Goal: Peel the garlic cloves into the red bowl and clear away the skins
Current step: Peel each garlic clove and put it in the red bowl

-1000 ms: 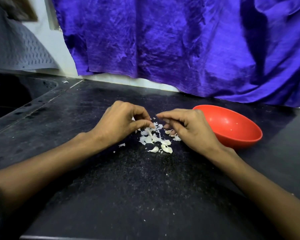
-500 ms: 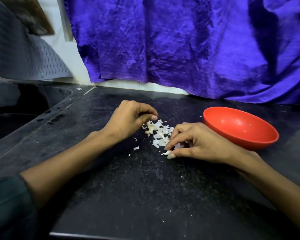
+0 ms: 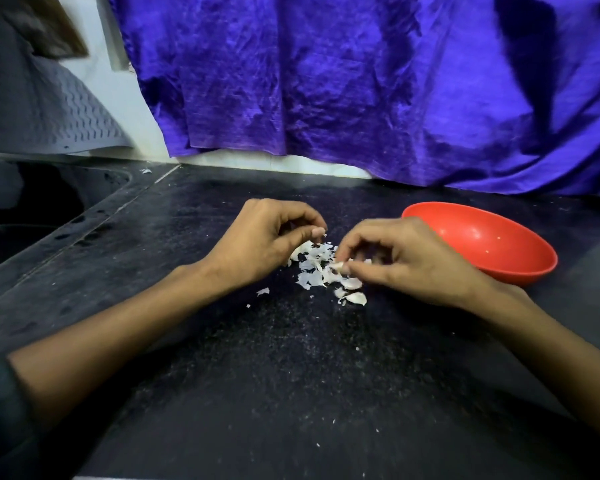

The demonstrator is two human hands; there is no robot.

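Working over the pile of garlic skins [image 3: 317, 268] on the black countertop [image 3: 291, 375], we are keeping both hands low at that pile. Our left hand [image 3: 264, 242] is sitting at the pile's left edge with fingers curled and thumb tip meeting the forefinger; whether it is pinching a flake we cannot tell. Our right hand [image 3: 400, 263] is lying at the pile's right edge, thumb and fingertips pinching a pale piece of garlic skin [image 3: 338, 266] just above the heap. A few stray flakes are lying just in front of the pile. The red bowl [image 3: 485, 249] is sitting on the countertop to the right of the pile, just behind our right hand, and the part of its inside that we are seeing is showing only small glints. Behind the pile a crumpled purple cloth [image 3: 361, 81] is hanging down to the countertop's back edge.
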